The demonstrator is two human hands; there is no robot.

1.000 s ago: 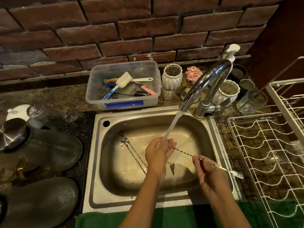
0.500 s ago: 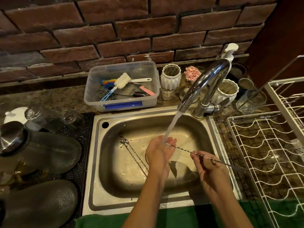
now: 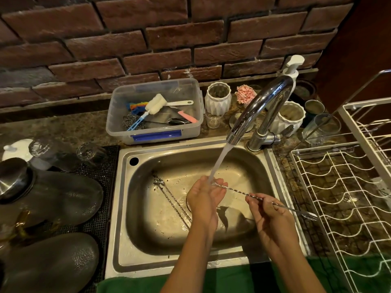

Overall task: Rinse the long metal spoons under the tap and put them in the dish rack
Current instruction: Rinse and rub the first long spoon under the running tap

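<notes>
My right hand [image 3: 267, 210] pinches a long twisted metal spoon [image 3: 239, 192] near its middle, holding it almost level over the sink [image 3: 148, 208]. Its forked tail end sticks out right toward the dish rack [image 3: 338, 199]. The spoon's bowl end lies in the water stream from the chrome tap [image 3: 260, 106], where my left hand [image 3: 204, 196] curls its fingers round it. Two more long twisted spoons [image 3: 173, 203] lie on the sink floor to the left of my hands.
A clear plastic tub [image 3: 154, 111] of brushes and scourers stands behind the sink, with white ribbed cups [image 3: 218, 98] and a soap pump [image 3: 293, 66] near the tap. Dark glass plates [image 3: 53, 199] and upturned glasses rest on a mat at the left. A green towel [image 3: 232, 280] lies along the front edge.
The hands and spoon stay under the stream with only small rubbing shifts. The camera has tilted slightly, nothing else has moved.
</notes>
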